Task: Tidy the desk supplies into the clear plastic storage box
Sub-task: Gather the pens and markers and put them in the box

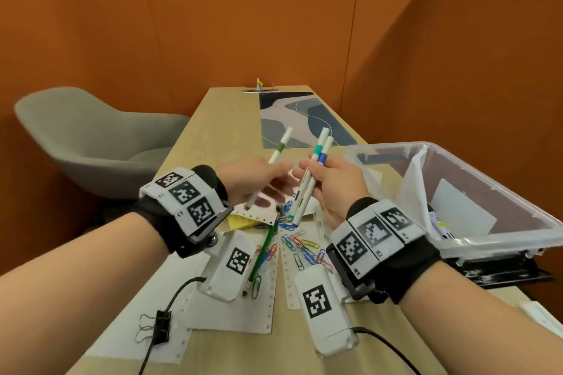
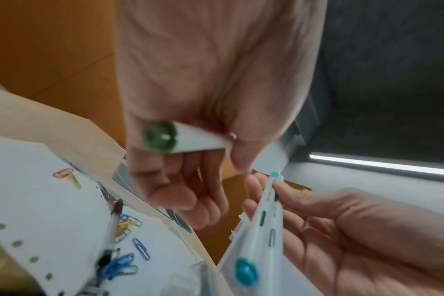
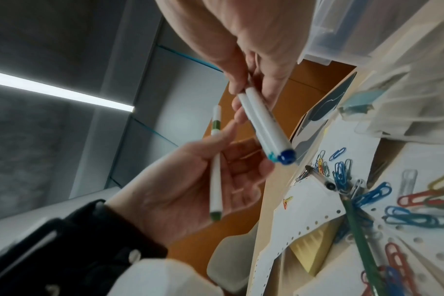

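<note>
My left hand (image 1: 259,175) (image 2: 188,186) pinches a white marker with a green band (image 1: 281,147) (image 2: 183,140), held tilted above the desk. Close beside it, my right hand (image 1: 335,186) (image 3: 261,56) grips two white markers together (image 1: 318,166) (image 3: 264,128), one with a teal band and one with a blue band. In the right wrist view my left hand (image 3: 190,190) and its green marker (image 3: 216,170) show from below. The clear plastic storage box (image 1: 393,144) stands open at the right, with white papers and small items inside.
Under my hands lie several coloured paper clips (image 1: 301,246), a green pencil (image 1: 262,250), a clear pen (image 2: 112,226), perforated paper sheets (image 1: 243,310) and yellow sticky notes (image 1: 240,222). A black binder clip (image 1: 161,326) lies near left. A desk mat (image 1: 298,119) and grey chair (image 1: 91,143) are beyond.
</note>
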